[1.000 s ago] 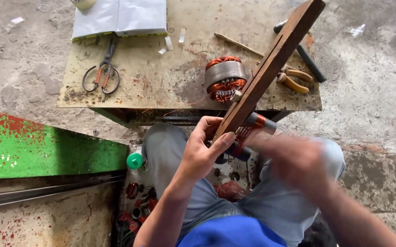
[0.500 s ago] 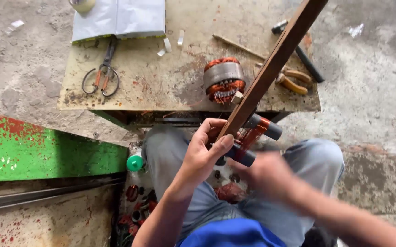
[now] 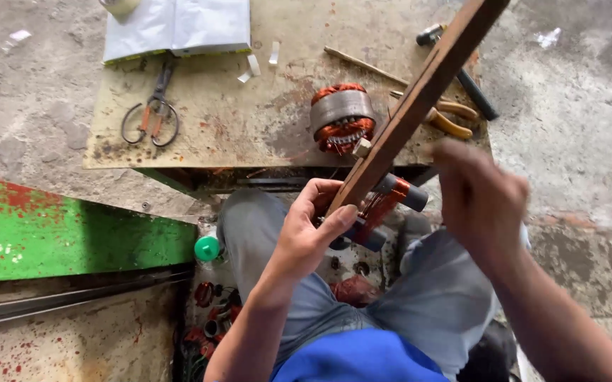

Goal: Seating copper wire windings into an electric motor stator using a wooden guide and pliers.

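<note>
the left hand point(image 3: 309, 230) in the middle of the frame is closed around the low end of a long wooden bar point(image 3: 419, 95), which goes up to the upper right and carries a red coil former point(image 3: 384, 205). the right hand point(image 3: 479, 194) is blurred beside it; if it is open or closed i cannot tell. a stator point(image 3: 341, 117) with copper winding inside and scissors point(image 3: 152, 113) lie on the low table point(image 3: 228, 138).

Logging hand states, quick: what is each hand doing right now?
Left hand: closed around the lower end of the long wooden bar.
Right hand: raised beside the bar, blurred; grip cannot be told.
</note>
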